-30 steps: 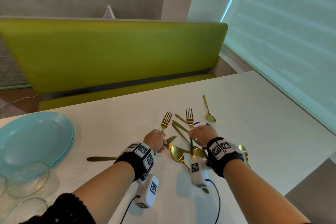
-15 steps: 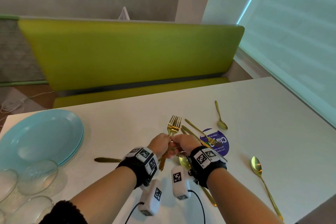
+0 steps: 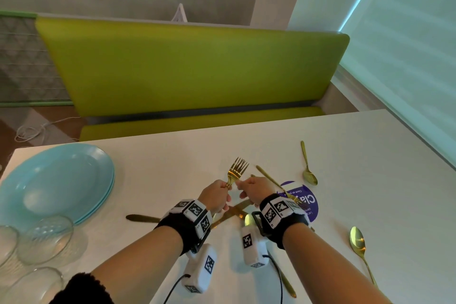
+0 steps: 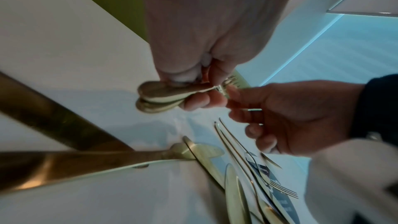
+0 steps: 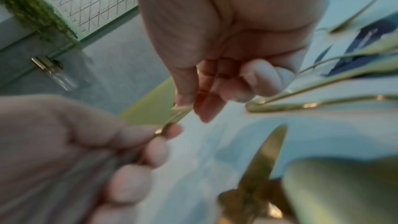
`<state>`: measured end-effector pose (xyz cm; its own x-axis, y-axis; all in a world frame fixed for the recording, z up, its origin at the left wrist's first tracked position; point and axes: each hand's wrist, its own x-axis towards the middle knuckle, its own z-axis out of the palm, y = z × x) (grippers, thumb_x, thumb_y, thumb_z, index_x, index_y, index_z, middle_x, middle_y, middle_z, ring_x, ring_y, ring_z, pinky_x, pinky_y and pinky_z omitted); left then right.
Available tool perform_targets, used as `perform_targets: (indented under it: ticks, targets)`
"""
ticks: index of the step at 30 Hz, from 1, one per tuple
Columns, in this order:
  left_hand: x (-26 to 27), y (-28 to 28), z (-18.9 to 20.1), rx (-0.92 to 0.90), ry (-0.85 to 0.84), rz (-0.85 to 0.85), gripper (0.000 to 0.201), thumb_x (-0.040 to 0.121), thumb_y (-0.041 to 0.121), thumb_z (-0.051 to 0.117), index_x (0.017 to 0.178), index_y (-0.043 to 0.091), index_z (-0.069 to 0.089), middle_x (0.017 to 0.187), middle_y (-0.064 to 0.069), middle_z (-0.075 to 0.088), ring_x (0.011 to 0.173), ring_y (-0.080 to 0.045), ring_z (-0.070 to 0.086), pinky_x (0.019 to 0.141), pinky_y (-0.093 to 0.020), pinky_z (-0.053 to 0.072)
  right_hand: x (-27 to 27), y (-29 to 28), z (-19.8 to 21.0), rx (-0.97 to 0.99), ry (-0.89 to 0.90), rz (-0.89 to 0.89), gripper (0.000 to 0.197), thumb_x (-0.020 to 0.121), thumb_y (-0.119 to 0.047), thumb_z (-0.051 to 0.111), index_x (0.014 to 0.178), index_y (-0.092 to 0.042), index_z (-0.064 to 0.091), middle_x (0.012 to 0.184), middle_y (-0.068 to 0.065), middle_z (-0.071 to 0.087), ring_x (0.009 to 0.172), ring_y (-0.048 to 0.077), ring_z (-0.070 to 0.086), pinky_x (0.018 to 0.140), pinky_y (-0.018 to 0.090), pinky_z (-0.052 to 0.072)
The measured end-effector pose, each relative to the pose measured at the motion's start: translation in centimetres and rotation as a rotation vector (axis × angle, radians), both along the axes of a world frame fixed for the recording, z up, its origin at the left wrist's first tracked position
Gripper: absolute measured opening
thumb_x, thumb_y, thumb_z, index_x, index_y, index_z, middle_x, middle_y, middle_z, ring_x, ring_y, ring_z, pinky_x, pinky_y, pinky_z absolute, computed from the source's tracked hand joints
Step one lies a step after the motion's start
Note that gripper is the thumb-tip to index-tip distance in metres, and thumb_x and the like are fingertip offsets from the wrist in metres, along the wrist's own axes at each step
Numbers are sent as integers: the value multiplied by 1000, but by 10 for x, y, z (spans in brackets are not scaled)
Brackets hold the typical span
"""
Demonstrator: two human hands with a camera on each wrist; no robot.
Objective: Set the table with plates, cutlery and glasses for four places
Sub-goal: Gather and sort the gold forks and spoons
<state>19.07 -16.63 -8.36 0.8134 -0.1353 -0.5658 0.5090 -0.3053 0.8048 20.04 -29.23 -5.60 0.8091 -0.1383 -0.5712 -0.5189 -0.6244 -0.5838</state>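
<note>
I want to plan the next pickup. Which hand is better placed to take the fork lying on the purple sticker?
Probably the right hand: the fork on the sticker lies beside it, and the left hand grips the gathered forks.

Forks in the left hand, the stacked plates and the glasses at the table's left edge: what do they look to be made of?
Forks: metal with a polished gold finish, judging by bright glints. Plates: glossy pale blue, probably glazed ceramic, though melamine is possible. Glasses: clear glass by their transparency and highlights, possibly clear plastic.

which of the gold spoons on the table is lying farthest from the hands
The gold spoon at the table's near right edge, bowl pointing away. The other loose spoon, beyond the purple sticker, lies closer to the right hand.
</note>
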Motion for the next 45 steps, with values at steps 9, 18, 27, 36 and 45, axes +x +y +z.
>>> perform_targets:
  ticks: [9,18,27,36,45]
  targets:
    - [14,18,-5,21,0,150,21,97,12,29,94,13,49,69,-1,49,53,-14,44,48,-22,32,29,-80,-33,-679,-13,27,27,92,-18,49,115,-9,62,119,10,63,110,26,60,87,31,50]
    - [16,31,-4,81,-19,114,19,97,12,33,91,15,50,71,2,51,58,-10,47,51,-19,35,37,-82,-57,-804,53,176,23,91,-17,46,103,-14,66,103,7,67,100,22,61,81,31,54]
    - [12,36,9,94,-62,163,11,96,17,46,93,15,57,77,1,59,63,-11,52,56,-20,42,26,-78,-22,-872,-126,277,23,92,-16,48,110,-14,62,109,4,66,104,20,60,86,29,52]
    - [-10,39,32,184,-116,98,13,97,17,45,90,13,55,69,2,55,59,-9,50,52,-17,40,-25,-17,34,-950,-399,870,24,95,-17,47,113,-16,63,115,4,57,111,22,45,94,33,39]
    - [-68,53,60,162,17,-331,26,83,-7,42,67,14,45,60,-2,49,51,-10,46,46,-14,38,-89,60,61,-922,-437,1085,27,95,-12,46,114,-12,65,122,9,54,121,28,42,99,39,35]
